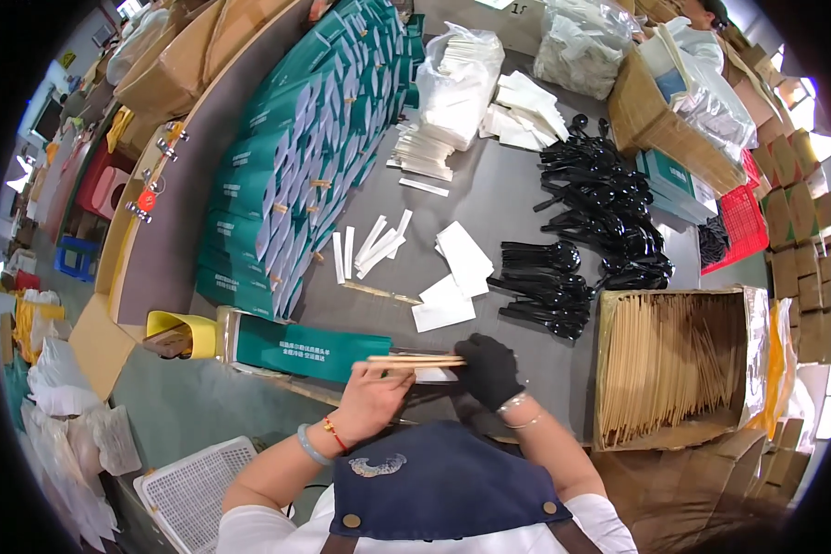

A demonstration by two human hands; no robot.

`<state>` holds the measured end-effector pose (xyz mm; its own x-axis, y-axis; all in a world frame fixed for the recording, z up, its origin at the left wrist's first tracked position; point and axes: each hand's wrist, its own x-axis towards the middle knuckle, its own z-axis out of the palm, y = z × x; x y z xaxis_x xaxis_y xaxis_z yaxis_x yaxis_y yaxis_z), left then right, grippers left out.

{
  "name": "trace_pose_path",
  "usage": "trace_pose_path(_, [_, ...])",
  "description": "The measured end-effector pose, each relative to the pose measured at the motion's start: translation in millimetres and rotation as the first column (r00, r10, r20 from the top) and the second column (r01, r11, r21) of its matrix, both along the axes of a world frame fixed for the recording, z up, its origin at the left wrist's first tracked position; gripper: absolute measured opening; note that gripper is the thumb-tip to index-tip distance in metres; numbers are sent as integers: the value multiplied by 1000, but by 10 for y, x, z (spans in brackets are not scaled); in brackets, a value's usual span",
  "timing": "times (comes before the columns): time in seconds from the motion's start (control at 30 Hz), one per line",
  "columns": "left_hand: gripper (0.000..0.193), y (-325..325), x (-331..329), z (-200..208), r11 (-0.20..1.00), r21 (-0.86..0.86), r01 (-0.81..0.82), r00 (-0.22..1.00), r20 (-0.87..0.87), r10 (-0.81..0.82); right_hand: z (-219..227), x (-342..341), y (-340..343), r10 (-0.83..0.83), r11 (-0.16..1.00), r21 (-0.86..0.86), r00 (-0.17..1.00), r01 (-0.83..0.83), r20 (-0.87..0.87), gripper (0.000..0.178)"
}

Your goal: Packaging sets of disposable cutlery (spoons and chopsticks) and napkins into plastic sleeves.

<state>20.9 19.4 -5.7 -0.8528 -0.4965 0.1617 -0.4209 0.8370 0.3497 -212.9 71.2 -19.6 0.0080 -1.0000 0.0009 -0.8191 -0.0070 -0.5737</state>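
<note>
White lettering runs across the flat dark-green paper sleeve [305, 349] beside the bare left hand [376, 402] — and that hand is clamped on slim pale wooden chopsticks [415, 361], out by the table's near edge. The black-gloved right hand [489, 371] meets their right end, though whether it grips, I can't tell. The chopsticks' long axis runs left to right, tips toward the glove, nearly level. There's room rightward: smooth grey tabletop [552, 388] stretches from glove to open brown cardboard box [752, 360].
</note>
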Motion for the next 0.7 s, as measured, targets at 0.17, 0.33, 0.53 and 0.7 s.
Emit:
trace_pose_path(0.17, [64,-225,240,184,974,181,-138,990,-6,141,358,-217,313,-20,972,233,997,35,-68,38])
trace_pose_path(0.33, [74,-381,272,59,980,176,-90,995,-16,94,54,-347,393,180,973,190,941,-128,-287,46])
trace_pose_path(0.53, [74,-285,-157,71,984,171,-56,998,-23,60,-79,123,164,193,979,-98,968,-179,159,38])
trace_pose_path(0.7, [76,-293,-146,-20,991,122,-63,998,10,62,-226,-134,361,-280,955,186,912,232,299,17])
